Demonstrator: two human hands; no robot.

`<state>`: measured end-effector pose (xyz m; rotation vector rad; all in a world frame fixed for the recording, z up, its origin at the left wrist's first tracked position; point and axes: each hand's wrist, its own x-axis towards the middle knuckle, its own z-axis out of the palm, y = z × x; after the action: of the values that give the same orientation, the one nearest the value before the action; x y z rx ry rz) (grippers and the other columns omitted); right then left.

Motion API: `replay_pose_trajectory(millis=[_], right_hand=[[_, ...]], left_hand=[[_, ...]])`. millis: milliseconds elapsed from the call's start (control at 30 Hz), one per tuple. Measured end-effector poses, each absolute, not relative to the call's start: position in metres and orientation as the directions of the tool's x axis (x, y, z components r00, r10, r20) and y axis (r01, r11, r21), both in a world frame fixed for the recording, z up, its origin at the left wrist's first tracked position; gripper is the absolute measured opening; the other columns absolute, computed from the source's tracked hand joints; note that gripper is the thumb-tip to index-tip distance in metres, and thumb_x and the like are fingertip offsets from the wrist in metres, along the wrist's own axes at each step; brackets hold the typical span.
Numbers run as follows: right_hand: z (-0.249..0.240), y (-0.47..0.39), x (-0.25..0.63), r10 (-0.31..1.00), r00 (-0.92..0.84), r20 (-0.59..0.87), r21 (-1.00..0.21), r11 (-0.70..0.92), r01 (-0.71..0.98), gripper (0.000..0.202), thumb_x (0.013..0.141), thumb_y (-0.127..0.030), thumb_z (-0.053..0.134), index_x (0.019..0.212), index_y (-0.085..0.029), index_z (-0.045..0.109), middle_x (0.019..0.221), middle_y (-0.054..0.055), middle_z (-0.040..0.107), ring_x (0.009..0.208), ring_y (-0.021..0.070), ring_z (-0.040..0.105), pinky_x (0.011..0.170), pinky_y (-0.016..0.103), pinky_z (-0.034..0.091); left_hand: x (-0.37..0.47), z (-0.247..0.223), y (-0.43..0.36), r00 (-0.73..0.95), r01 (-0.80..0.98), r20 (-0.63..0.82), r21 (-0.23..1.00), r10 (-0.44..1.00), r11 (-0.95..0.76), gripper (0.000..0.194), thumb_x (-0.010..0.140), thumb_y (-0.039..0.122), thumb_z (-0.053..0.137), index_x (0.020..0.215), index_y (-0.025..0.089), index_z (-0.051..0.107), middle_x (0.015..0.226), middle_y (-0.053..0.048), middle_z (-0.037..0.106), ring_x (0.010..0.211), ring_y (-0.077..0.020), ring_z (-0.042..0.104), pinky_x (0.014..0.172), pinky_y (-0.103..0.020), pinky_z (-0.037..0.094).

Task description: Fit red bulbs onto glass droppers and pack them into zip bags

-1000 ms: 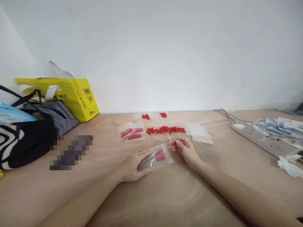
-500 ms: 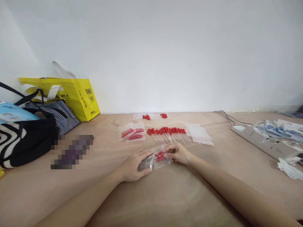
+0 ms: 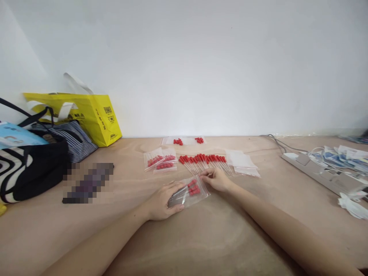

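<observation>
A clear zip bag (image 3: pixel 198 198) lies tilted on the table in front of me, with several red-bulbed droppers (image 3: pixel 194 190) inside. My left hand (image 3: pixel 164 202) grips the bag's closed end, thumb below and fingers over it. At the zip edge, the fingertips of my right hand (image 3: pixel 216 178) pinch the upper corner of the bag. Just behind my hands spreads a row of loose droppers (image 3: pixel 214 158) with red bulbs and thin clear stems. Filled zip bags (image 3: pixel 165 166) lie to the left of that row, flat unfilled bags (image 3: pixel 243 163) to its right.
Against the wall lies another clear bag (image 3: pixel 188 142) with red bulbs at both ends. On the left are a yellow bag (image 3: pixel 110 122), a striped pouch (image 3: pixel 82 140), a black tote (image 3: pixel 53 168) and a blurred dark object (image 3: pixel 89 184). A power strip (image 3: pixel 310 168) with cables stands right.
My right hand has shifted slightly up along the zip edge to the bag's upper corner. The droppers inside have spread a little. My left hand stays in place.
</observation>
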<state>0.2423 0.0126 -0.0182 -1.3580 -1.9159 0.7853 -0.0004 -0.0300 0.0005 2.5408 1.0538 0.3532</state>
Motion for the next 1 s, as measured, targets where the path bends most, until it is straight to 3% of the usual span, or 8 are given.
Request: replay_pose_trajectory(millis=[100, 300, 500, 633, 833, 900, 933, 1000], right_hand=[[-0.009, 0.036, 0.246, 0.978, 0.023, 0.205, -0.63, 0.114, 0.768, 0.018, 0.073, -0.024, 0.052, 0.083, -0.02, 0.066, 0.084, 0.003, 0.066, 0.076, 0.0146, 0.059, 0.071, 0.023, 0.043], [-0.002, 0.083, 0.241, 0.954, 0.236, 0.183, -0.6, -0.082, 0.796, 0.038, 0.074, -0.04, 0.051, 0.104, -0.019, 0.061, 0.114, 0.011, 0.052, 0.094, 0.0217, 0.055, 0.08, 0.03, 0.039], [-0.011, 0.102, 0.237, 0.951, 0.288, 0.111, -0.651, -0.149, 0.744, 0.024, 0.068, -0.037, 0.055, 0.081, -0.019, 0.066, 0.096, 0.009, 0.061, 0.084, 0.0215, 0.058, 0.07, 0.03, 0.042], [-0.011, 0.104, 0.243, 0.947, 0.301, 0.11, -0.731, -0.129, 0.67, 0.02, 0.068, -0.03, 0.054, 0.078, -0.015, 0.063, 0.077, 0.007, 0.064, 0.071, 0.0181, 0.059, 0.062, 0.027, 0.043], [0.005, 0.075, 0.266, 0.896, 0.351, 0.273, -0.839, 0.043, 0.543, 0.027, 0.075, -0.033, 0.046, 0.094, -0.015, 0.052, 0.089, 0.007, 0.06, 0.074, 0.013, 0.056, 0.063, 0.023, 0.043], [0.005, 0.056, 0.274, 0.886, 0.363, 0.288, -0.871, 0.085, 0.483, 0.027, 0.077, -0.037, 0.042, 0.092, -0.016, 0.049, 0.084, 0.005, 0.059, 0.063, 0.011, 0.055, 0.055, 0.022, 0.043], [0.003, 0.046, 0.277, 0.89, 0.357, 0.283, -0.894, 0.11, 0.434, 0.028, 0.078, -0.04, 0.04, 0.089, -0.017, 0.049, 0.077, 0.003, 0.058, 0.055, 0.0097, 0.052, 0.049, 0.022, 0.041], [-0.003, 0.027, 0.279, 0.903, 0.356, 0.239, -0.969, 0.195, 0.154, 0.029, 0.073, -0.046, 0.047, 0.08, -0.018, 0.047, 0.062, -0.001, 0.053, 0.045, 0.0078, 0.046, 0.041, 0.02, 0.038]], left_hand=[[0.0, 0.002, -0.031, 0.69, 0.622, 0.096, 0.429, 0.717, -0.655, 0.057, 0.077, 0.04, 0.05, 0.129, 0.025, 0.032, 0.135, -0.003, 0.036, 0.123, -0.0233, 0.031, 0.101, -0.04, 0.029], [-0.002, 0.003, -0.032, 0.681, 0.626, 0.092, 0.443, 0.727, -0.642, 0.059, 0.076, 0.042, 0.051, 0.129, 0.024, 0.032, 0.136, -0.004, 0.033, 0.124, -0.0234, 0.03, 0.101, -0.04, 0.028], [-0.002, 0.002, -0.032, 0.677, 0.638, 0.069, 0.441, 0.732, -0.632, 0.06, 0.076, 0.044, 0.051, 0.129, 0.022, 0.032, 0.136, -0.006, 0.033, 0.124, -0.024, 0.029, 0.101, -0.04, 0.028], [-0.002, 0.003, -0.032, 0.682, 0.641, 0.058, 0.434, 0.73, -0.633, 0.06, 0.077, 0.043, 0.05, 0.129, 0.021, 0.031, 0.136, -0.006, 0.033, 0.124, -0.0236, 0.029, 0.102, -0.04, 0.027], [-0.002, 0.002, -0.032, 0.683, 0.644, 0.057, 0.423, 0.728, -0.637, 0.06, 0.077, 0.042, 0.05, 0.129, 0.021, 0.03, 0.136, -0.006, 0.033, 0.124, -0.0226, 0.029, 0.102, -0.039, 0.027], [-0.002, 0.002, -0.032, 0.682, 0.645, 0.053, 0.427, 0.73, -0.633, 0.06, 0.077, 0.042, 0.05, 0.129, 0.021, 0.031, 0.136, -0.006, 0.033, 0.124, -0.0231, 0.029, 0.102, -0.039, 0.027], [-0.002, 0.003, -0.032, 0.679, 0.647, 0.051, 0.429, 0.732, -0.63, 0.06, 0.077, 0.042, 0.05, 0.129, 0.021, 0.031, 0.136, -0.006, 0.033, 0.124, -0.0235, 0.029, 0.102, -0.039, 0.027], [-0.001, 0.003, -0.032, 0.674, 0.653, 0.043, 0.432, 0.738, -0.622, 0.06, 0.077, 0.043, 0.049, 0.129, 0.021, 0.031, 0.136, -0.006, 0.033, 0.124, -0.0241, 0.029, 0.102, -0.04, 0.027]])
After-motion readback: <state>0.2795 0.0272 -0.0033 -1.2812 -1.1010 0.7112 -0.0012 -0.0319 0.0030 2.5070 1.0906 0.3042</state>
